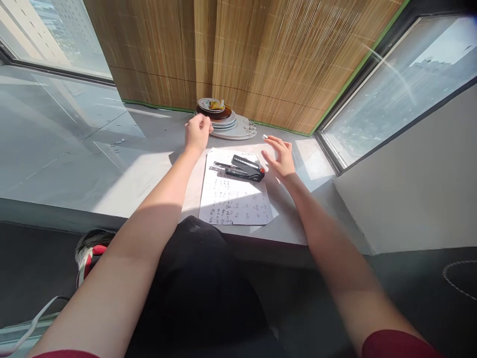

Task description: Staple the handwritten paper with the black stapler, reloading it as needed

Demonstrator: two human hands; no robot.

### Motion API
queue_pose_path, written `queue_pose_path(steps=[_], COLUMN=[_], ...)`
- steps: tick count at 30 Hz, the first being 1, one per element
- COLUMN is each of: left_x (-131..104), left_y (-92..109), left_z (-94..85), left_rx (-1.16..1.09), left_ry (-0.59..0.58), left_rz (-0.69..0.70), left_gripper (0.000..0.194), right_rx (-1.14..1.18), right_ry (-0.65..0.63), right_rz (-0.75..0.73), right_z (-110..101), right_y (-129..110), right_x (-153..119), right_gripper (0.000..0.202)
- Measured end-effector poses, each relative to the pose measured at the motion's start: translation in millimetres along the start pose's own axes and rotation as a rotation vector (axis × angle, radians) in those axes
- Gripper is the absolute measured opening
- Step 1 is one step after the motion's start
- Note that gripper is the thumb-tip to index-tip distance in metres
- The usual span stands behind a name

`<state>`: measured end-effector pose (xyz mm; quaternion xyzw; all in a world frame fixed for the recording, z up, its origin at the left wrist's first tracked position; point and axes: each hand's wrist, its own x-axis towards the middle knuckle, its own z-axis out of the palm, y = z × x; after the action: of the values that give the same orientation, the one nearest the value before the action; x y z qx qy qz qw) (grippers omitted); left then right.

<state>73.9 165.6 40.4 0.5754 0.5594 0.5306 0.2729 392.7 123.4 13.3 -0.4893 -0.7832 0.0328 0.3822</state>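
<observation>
My left hand (197, 132) is closed in a pinch above the ledge, in front of the stacked plates; whatever its fingers hold, if anything, cannot be made out. My right hand (280, 158) hovers right of the stapler, thumb and fingers apart. At its index fingertip shows a small white bit (265, 136); whether it touches the finger is unclear. Between my hands a black stapler (249, 165) lies with its top arm swung up and its orange-red detail toward my right hand. Under it is a sheet of paper (246, 211) with rows of handwriting.
Plates (238, 130) are stacked at the back, a small yellow packet (216, 105) on top. A bamboo blind (242, 54) hangs behind them. Tiny scraps (118, 141) lie on the ledge (149, 127) to the left. A window (402, 89) and white wall (417, 179) bound the right.
</observation>
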Motion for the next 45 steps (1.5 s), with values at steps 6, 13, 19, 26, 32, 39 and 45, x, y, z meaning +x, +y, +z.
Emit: queue_pose_path(steps=[6, 13, 19, 26, 32, 39, 45], left_x=[2.5, 1.7, 5.2, 5.2, 6.8, -6.3, -11.2], left_y=[-38.4, -49.1, -53.7, -49.7, -27.0, -0.8, -2.7], left_z=[-15.6, -16.5, -19.5, -22.2, -7.9, 24.6, 29.0], left_rx=[0.248, 0.298, 0.333, 0.351, 0.06, -0.232, -0.245], left_ry=[-0.044, -0.014, -0.02, -0.004, 0.09, -0.277, -0.448], left_rz=[-0.134, -0.072, -0.044, -0.047, 0.049, 0.185, 0.136], left_gripper=[0.008, 0.002, 0.018, 0.005, 0.016, 0.035, 0.031], right_rx=[-0.046, -0.059, -0.007, 0.138, 0.207, 0.267, 0.279], right_ry=[-0.157, -0.212, 0.048, 0.126, -0.022, -0.284, -0.103], right_rz=[0.222, 0.172, 0.22, 0.236, 0.068, -0.168, -0.07], right_z=[6.3, 7.5, 9.4, 8.3, 4.7, 23.8, 14.5], right_y=[53.8, 47.1, 35.9, 22.9, -13.5, -35.6, -22.3], right_x=[1.0, -2.7, 2.8, 0.7, -10.4, -16.6, -10.5], right_gripper=[0.072, 0.064, 0.055, 0.051, 0.043, 0.046, 0.041])
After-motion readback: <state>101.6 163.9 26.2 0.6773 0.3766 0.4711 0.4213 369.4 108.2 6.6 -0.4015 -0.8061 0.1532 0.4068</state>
